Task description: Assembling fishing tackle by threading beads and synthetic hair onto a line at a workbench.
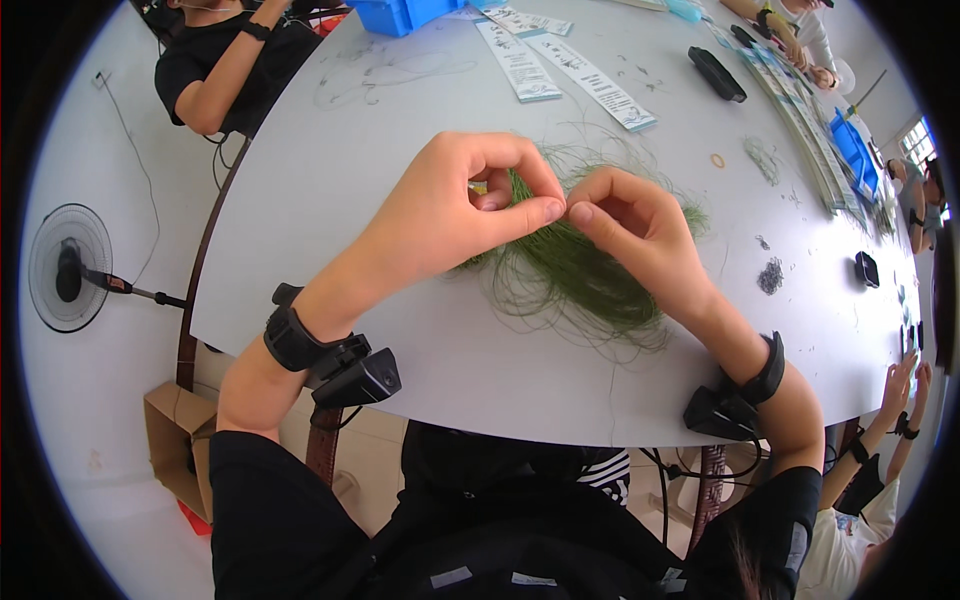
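Tabletop: left hand (465,200) and right hand (640,225) are meeting fingertip to fingertip | Grip: both are closing thumb against forefinger, any strand between them showing too faintly to tell | Green line bundle (595,285): lying loosely tangled on the white table (450,370), spreading out beneath the hands

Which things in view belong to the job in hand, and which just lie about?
Seemingly in the job:
- left hand
- right hand
- green strand bundle beneath them

Apparently just lying about:
- white card strips
- blue bin
- black oblong case
- tan ring
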### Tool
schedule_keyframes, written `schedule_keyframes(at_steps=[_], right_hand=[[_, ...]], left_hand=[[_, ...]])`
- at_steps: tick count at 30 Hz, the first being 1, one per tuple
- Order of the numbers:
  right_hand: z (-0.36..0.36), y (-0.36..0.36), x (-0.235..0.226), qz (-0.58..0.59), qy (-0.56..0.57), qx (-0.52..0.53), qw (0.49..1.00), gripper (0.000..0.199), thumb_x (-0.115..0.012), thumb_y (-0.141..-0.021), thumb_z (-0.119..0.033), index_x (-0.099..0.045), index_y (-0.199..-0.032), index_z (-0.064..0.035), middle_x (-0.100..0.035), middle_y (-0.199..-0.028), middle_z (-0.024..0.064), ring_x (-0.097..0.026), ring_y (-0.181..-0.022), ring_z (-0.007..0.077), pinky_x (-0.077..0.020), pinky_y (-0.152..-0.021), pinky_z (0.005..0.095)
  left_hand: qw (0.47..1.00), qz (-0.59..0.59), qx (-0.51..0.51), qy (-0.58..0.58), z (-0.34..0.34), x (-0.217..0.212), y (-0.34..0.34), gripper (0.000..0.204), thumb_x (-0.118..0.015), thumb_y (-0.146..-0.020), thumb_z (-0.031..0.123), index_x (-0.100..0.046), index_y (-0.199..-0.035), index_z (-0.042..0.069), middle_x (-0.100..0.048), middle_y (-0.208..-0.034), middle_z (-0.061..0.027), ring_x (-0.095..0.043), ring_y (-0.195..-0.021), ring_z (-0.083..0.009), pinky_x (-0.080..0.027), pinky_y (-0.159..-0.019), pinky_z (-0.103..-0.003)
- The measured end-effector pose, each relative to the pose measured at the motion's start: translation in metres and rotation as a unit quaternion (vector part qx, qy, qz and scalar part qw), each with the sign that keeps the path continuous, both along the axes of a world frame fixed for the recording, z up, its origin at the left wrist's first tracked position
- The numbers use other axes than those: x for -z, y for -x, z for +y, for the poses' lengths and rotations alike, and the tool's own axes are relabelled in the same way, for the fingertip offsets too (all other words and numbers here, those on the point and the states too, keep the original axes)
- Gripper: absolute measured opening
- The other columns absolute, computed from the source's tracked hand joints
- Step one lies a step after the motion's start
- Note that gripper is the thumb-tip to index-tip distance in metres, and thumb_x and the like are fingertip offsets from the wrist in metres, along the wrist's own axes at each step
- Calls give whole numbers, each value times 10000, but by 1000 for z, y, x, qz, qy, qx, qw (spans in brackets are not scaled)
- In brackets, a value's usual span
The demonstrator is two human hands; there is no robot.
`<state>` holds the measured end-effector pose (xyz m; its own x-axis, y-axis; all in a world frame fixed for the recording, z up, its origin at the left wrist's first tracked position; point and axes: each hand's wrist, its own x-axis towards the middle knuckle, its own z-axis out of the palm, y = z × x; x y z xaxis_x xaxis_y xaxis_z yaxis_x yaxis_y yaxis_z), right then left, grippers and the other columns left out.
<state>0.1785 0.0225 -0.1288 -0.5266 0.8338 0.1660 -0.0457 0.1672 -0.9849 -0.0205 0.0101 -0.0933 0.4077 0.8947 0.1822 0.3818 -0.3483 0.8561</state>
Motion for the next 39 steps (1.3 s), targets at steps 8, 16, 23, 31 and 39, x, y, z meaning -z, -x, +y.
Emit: schedule_keyframes(at_steps=[8,16,23,31,39], right_hand=[[-7,0,-5,58,-72,51,994,81,-568,-861,-78,-549,-843,-1,-538,-763,-31,-445,-672,-3,-345,-563,153],[-7,-4,-6,78,-88,50,992,59,-568,-846,-54,-539,-839,-4,-529,-732,-33,-422,-629,-10,-313,-527,146],[-7,-4,-6,76,-79,30,994,65,-566,-846,-56,-532,-828,-4,-524,-724,-31,-412,-617,-8,-313,-519,148],[-8,1,-6,73,-64,29,995,76,-567,-856,-71,-540,-854,0,-530,-757,-26,-443,-666,9,-353,-569,166],[-25,8,-8,-11,-93,67,993,44,-615,-786,-17,-571,-786,-14,-507,-706,-7,-408,-578,24,-334,-495,191]], left_hand=[[995,-42,21,-94,-3,-4,-3,28,-650,-769,26,-630,-758,42,-625,-871,-20,-446,-588,-1,-302,-455,-145],[992,-62,39,-107,-3,-5,-2,45,-667,-764,45,-628,-744,57,-631,-887,-27,-512,-638,-7,-326,-446,-133],[992,-58,38,-106,-3,-5,-2,46,-666,-764,41,-627,-745,56,-631,-881,-29,-515,-639,-7,-322,-444,-133],[992,-88,53,-73,-4,-5,0,58,-651,-777,36,-603,-748,25,-612,-853,-43,-349,-517,14,-283,-462,-130],[985,-148,46,-81,0,-1,2,51,-634,-800,35,-592,-799,8,-599,-875,-60,-391,-563,9,-311,-499,-126]])
